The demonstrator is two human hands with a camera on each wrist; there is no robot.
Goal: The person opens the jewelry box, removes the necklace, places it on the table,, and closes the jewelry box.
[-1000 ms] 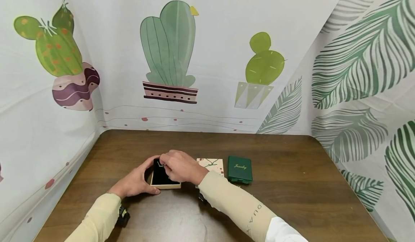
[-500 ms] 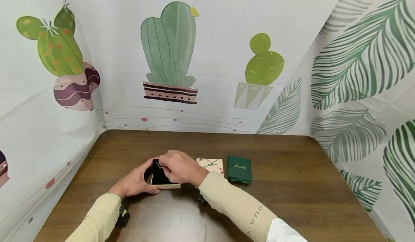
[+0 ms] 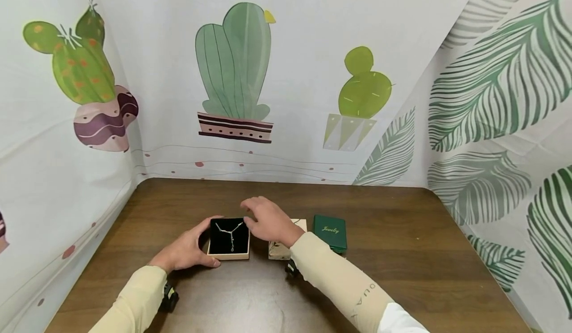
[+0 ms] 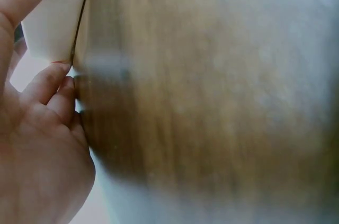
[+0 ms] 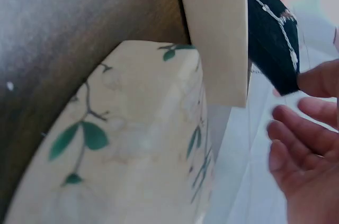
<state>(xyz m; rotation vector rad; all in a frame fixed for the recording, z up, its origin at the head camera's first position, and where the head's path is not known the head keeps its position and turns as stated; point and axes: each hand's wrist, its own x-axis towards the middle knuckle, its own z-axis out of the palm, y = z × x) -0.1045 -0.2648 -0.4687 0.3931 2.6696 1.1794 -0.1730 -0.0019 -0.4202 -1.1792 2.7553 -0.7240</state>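
A small cream jewelry box (image 3: 229, 257) lies on the table with a black pad (image 3: 219, 246) in it. Across the pad runs a silver Y-shaped necklace (image 3: 232, 234), its pendant strand hanging toward the near edge. My left hand (image 3: 189, 249) holds the box from the left, thumb at the near corner, fingers around the far side; the left wrist view shows this hand (image 4: 42, 144) against the box wall (image 4: 55, 23). At the far right corner is my right hand (image 3: 270, 220), fingers loosely bent and apart. In the right wrist view its thumb (image 5: 320, 80) meets the pad's corner near the chain end.
Right of the box, partly behind my right forearm, is a cream floral-patterned box piece (image 3: 280, 251), seen large in the right wrist view. A dark green box (image 3: 329, 231) marked "Jewelry" lies farther right. A printed cloth (image 3: 295, 75) hangs behind the wooden table (image 3: 393, 263).
My right hand has moved from the pad's far left part to its far right corner, uncovering the necklace. My left hand and the box have stayed put.
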